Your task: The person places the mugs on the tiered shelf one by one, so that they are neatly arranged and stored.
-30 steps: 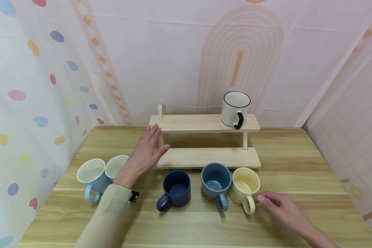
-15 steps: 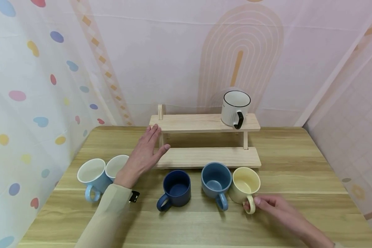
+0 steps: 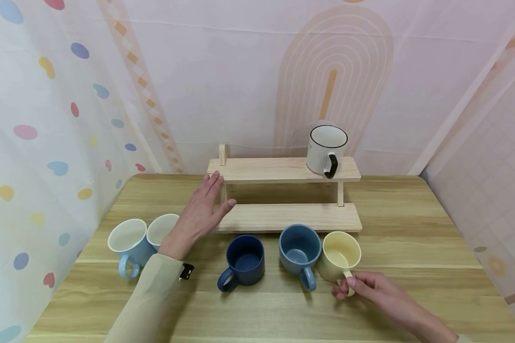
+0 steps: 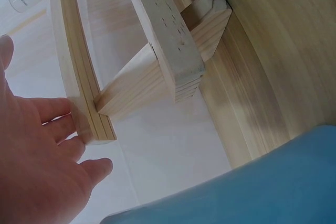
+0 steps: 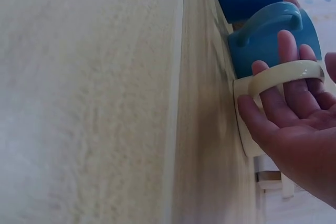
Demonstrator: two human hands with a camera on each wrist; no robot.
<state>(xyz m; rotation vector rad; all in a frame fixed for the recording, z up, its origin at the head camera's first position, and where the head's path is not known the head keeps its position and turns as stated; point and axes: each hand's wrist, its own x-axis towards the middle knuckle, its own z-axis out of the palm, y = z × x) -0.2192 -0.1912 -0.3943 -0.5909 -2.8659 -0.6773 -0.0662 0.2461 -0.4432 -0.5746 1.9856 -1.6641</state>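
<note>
In the head view my right hand (image 3: 379, 295) is at a pale yellow mug (image 3: 340, 252), standing upright on the table. Several fingers pass through the mug's handle (image 5: 289, 72) in the right wrist view, and the thumb lies against it from outside in the head view. My left hand (image 3: 197, 214) has its fingers extended, resting at the left end of the upper board of a two-tier wooden shelf (image 3: 266, 170). The left wrist view shows those fingertips against the board's end (image 4: 86, 124). Close beside the yellow mug stands a medium-blue mug (image 3: 299, 245).
A white mug (image 3: 319, 155) with black rim and handle stands on the upper board's right side. A navy mug (image 3: 246, 259) sits in front of the shelf. Two light-blue mugs (image 3: 135, 250) with white insides stand at left, one partly behind the left arm. A patterned curtain (image 3: 223, 85) hangs behind.
My right hand has moved left to the yellow mug's handle; its fingers have gone through it and the thumb has come onto it. The left hand and the mugs stay in place.
</note>
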